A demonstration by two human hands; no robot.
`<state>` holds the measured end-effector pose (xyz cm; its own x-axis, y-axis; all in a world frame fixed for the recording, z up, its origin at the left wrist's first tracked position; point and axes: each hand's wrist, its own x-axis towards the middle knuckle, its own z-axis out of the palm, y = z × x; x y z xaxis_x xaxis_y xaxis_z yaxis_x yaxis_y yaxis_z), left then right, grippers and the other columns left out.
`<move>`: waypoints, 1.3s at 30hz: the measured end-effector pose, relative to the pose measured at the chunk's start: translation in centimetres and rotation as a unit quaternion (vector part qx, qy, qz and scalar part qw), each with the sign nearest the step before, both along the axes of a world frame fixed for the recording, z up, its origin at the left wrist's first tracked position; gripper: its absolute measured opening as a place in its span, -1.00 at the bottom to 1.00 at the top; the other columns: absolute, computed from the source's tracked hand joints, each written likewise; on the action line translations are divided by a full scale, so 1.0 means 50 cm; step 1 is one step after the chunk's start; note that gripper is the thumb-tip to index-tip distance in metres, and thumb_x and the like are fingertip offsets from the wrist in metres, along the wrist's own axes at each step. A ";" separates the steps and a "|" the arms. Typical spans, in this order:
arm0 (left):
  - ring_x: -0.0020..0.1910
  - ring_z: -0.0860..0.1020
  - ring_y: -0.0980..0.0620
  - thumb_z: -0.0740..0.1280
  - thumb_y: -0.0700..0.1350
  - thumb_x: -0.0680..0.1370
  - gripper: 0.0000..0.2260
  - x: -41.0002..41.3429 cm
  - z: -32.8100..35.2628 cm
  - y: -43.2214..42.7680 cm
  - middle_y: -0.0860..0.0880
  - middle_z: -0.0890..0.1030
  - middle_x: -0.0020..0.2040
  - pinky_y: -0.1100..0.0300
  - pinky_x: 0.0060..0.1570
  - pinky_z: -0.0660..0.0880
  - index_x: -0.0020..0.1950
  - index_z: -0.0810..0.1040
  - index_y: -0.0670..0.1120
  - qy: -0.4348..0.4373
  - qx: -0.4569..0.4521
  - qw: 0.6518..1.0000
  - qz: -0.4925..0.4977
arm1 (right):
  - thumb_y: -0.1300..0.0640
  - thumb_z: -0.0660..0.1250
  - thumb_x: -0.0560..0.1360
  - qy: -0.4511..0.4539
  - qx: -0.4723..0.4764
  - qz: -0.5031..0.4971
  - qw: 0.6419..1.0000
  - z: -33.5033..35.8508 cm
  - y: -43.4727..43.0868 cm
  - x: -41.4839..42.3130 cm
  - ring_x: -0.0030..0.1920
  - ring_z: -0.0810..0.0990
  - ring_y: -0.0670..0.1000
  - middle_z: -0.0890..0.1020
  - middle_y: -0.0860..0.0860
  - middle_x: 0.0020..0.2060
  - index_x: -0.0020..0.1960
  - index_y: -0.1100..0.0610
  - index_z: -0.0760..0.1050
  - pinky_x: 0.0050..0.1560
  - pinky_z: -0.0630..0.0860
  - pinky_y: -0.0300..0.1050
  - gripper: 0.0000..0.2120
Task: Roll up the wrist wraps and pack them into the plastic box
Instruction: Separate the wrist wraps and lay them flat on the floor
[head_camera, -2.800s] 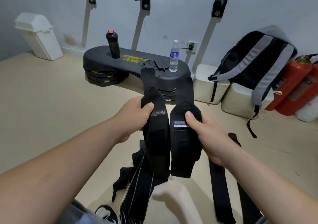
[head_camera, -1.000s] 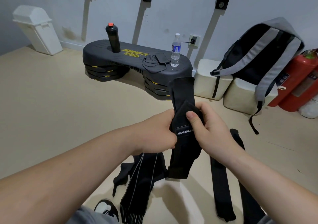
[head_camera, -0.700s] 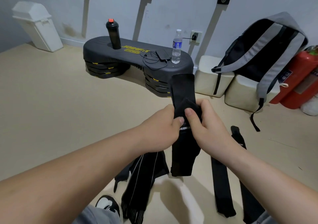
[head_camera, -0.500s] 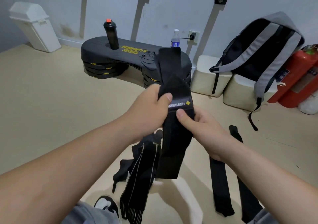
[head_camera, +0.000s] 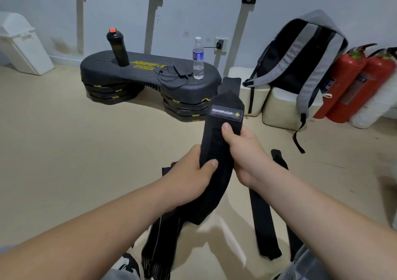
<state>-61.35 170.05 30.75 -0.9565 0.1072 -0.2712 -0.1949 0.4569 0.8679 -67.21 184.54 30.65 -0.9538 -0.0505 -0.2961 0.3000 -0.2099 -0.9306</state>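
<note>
Both hands hold one black wrist wrap point(head_camera: 217, 150) upright above the floor: the left hand point(head_camera: 191, 178) grips its lower part, the right hand point(head_camera: 247, 153) pinches it higher, thumb just under the label point(head_camera: 226, 113).

Black wrist wrap point(head_camera: 211, 142) (MANUEKLEAR label at top) held upright, unrolled, centre; striped wraps point(head_camera: 163, 236) lie flat near left, a plain black wrap point(head_camera: 263, 226) near right.

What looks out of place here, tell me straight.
The left hand and right hand grip one unrolled wrist wrap; more straps lie loose on the floor. Nothing spilled or damaged; no plastic box in view.
</note>
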 end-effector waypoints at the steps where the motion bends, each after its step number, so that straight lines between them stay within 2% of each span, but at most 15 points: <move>1: 0.17 0.64 0.08 0.24 0.11 0.69 -0.81 0.000 -0.004 0.005 0.13 0.67 0.14 -0.07 0.29 0.56 0.28 0.47 0.14 -0.003 -0.003 1.000 -0.002 | 0.02 0.24 0.73 -0.016 -0.013 -0.010 1.000 0.000 0.006 -0.003 0.13 0.74 0.09 0.77 0.00 0.08 0.23 -0.04 0.63 0.21 0.66 0.14 -0.80; 5: 0.13 0.63 -0.01 0.21 0.05 0.73 -0.87 -0.019 -0.014 0.033 0.04 0.66 0.09 -0.12 0.27 0.55 0.19 0.49 0.05 0.000 -0.047 0.999 0.026 | 0.03 0.26 0.73 -0.056 -0.055 0.030 0.996 -0.003 0.036 -0.011 0.15 0.74 0.10 0.77 0.02 0.13 0.29 0.00 0.60 0.18 0.66 0.10 -0.79; 7: 0.11 0.64 -0.03 0.20 0.04 0.72 -0.87 -0.034 -0.020 0.058 0.01 0.66 0.09 -0.14 0.24 0.57 0.18 0.49 0.04 0.004 -0.040 0.998 0.042 | 0.09 0.32 0.70 -0.053 -0.043 0.075 0.995 -0.004 0.061 -0.008 0.12 0.75 0.06 0.76 0.03 0.14 0.30 0.02 0.59 0.05 0.67 0.01 -0.80; 9: 0.10 0.64 -0.03 0.21 0.03 0.72 -0.87 -0.049 -0.031 0.086 -0.01 0.66 0.09 -0.14 0.21 0.59 0.18 0.50 0.03 -0.006 -0.014 0.999 0.041 | 0.18 0.36 0.67 -0.062 -0.011 0.090 0.994 -0.020 0.085 -0.005 0.11 0.75 0.08 0.76 0.06 0.13 0.31 0.04 0.58 0.03 0.69 0.04 -0.77; 12: 0.05 0.63 0.03 0.20 0.01 0.74 -0.86 -0.061 -0.056 0.119 -0.01 0.64 0.08 0.07 0.02 0.60 0.19 0.49 0.00 -0.032 -0.005 0.999 0.023 | 0.21 0.42 0.62 -0.093 0.048 0.063 0.992 -0.053 0.122 0.006 0.13 0.75 0.12 0.76 0.06 0.12 0.32 0.03 0.56 0.09 0.70 0.13 -0.71; 14: 0.03 0.60 0.07 0.19 0.01 0.75 -0.84 -0.063 -0.080 0.134 -0.02 0.63 0.09 0.17 -0.10 0.53 0.19 0.49 -0.04 -0.068 -0.017 0.997 -0.011 | 0.19 0.47 0.60 -0.092 0.105 0.044 0.989 -0.076 0.148 0.022 0.08 0.75 0.11 0.75 0.06 0.11 0.31 0.06 0.55 -0.07 0.71 0.02 -0.69; 16: 0.09 0.65 0.03 0.19 0.04 0.74 -0.78 -0.066 -0.110 0.146 -0.05 0.67 0.13 0.09 0.07 0.62 0.22 0.52 -0.06 -0.104 -0.002 0.993 -0.048 | 0.19 0.46 0.60 -0.063 0.153 0.016 0.986 -0.093 0.167 0.040 0.03 0.74 0.06 0.74 0.04 0.08 0.27 0.07 0.56 -0.28 0.65 -0.17 -0.73; 17: 0.11 0.68 0.01 0.21 0.06 0.73 -0.76 -0.066 -0.123 0.152 -0.04 0.69 0.14 0.03 0.16 0.64 0.23 0.54 -0.06 -0.118 0.023 0.991 -0.054 | 0.19 0.45 0.61 -0.046 0.165 0.002 0.985 -0.102 0.173 0.046 0.04 0.73 0.04 0.74 0.01 0.07 0.26 0.05 0.56 -0.29 0.62 -0.21 -0.76; 21: 0.07 0.73 0.06 0.33 0.09 0.69 -0.78 -0.066 -0.169 0.158 0.03 0.76 0.08 0.14 0.08 0.62 0.21 0.61 -0.01 -0.159 0.115 0.980 -0.036 | 0.13 0.37 0.66 -0.036 0.159 -0.088 0.983 -0.156 0.170 0.018 0.12 0.70 0.03 0.71 -0.04 0.11 0.26 -0.03 0.54 0.08 0.69 0.02 -0.80; 24: 0.07 0.73 0.06 0.42 0.00 0.64 -0.83 -0.063 -0.215 0.138 0.05 0.77 0.08 0.13 0.12 0.63 0.21 0.63 0.02 -0.195 0.118 0.973 -0.027 | 0.12 0.33 0.69 -0.081 0.092 -0.157 0.980 -0.210 0.145 -0.032 0.10 0.70 0.07 0.69 0.00 0.11 0.26 -0.05 0.51 0.08 0.71 0.12 -0.82; 27: 0.12 0.72 0.00 0.41 -0.05 0.58 -0.78 -0.069 -0.267 0.114 0.02 0.75 0.11 -0.04 0.28 0.61 0.23 0.61 0.04 -0.213 0.086 0.973 -0.024 | 0.12 0.32 0.69 -0.132 0.071 -0.176 0.973 -0.269 0.122 -0.080 0.10 0.67 0.10 0.65 0.01 0.14 0.20 -0.12 0.50 0.11 0.70 0.19 -0.85; 29: 0.12 0.68 -0.03 0.40 -0.12 0.56 -0.75 -0.090 -0.297 0.108 -0.02 0.71 0.13 -0.03 0.26 0.61 0.23 0.55 0.02 -0.224 0.058 0.973 -0.029 | 0.07 0.35 0.67 -0.153 0.086 -0.161 0.971 -0.310 0.110 -0.120 0.18 0.66 0.14 0.62 0.04 0.27 0.42 -0.08 0.45 0.13 0.69 0.22 -0.67; 31: 0.07 0.65 -0.02 0.38 -0.21 0.55 -0.74 -0.119 -0.327 0.105 -0.05 0.67 0.13 0.10 0.10 0.61 0.21 0.51 0.00 -0.245 0.037 0.968 -0.032 | -0.01 0.37 0.63 -0.159 0.106 -0.147 0.971 -0.352 0.102 -0.170 0.27 0.61 0.17 0.57 0.02 0.38 0.55 -0.10 0.35 0.19 0.66 0.24 -0.49; 37: -0.19 0.53 0.02 0.27 -0.31 0.50 -0.83 -0.215 -0.421 0.134 -0.06 0.54 -0.13 0.21 -0.20 0.45 0.03 0.49 -0.10 -0.269 0.066 0.961 -0.011 | 0.05 0.33 0.67 -0.094 0.157 -0.086 0.979 -0.423 0.117 -0.327 0.17 0.64 0.12 0.65 -0.03 0.17 0.27 -0.07 0.52 0.21 0.65 0.21 -0.81; 39: -0.18 0.57 0.00 0.28 -0.27 0.52 -0.90 -0.236 -0.457 0.152 -0.06 0.59 -0.15 0.20 -0.18 0.49 -0.01 0.52 -0.11 -0.275 0.082 0.958 0.020 | 0.05 0.34 0.67 -0.079 0.156 -0.074 0.982 -0.447 0.130 -0.363 0.17 0.67 0.12 0.68 -0.02 0.15 0.24 -0.09 0.55 0.18 0.66 0.20 -0.84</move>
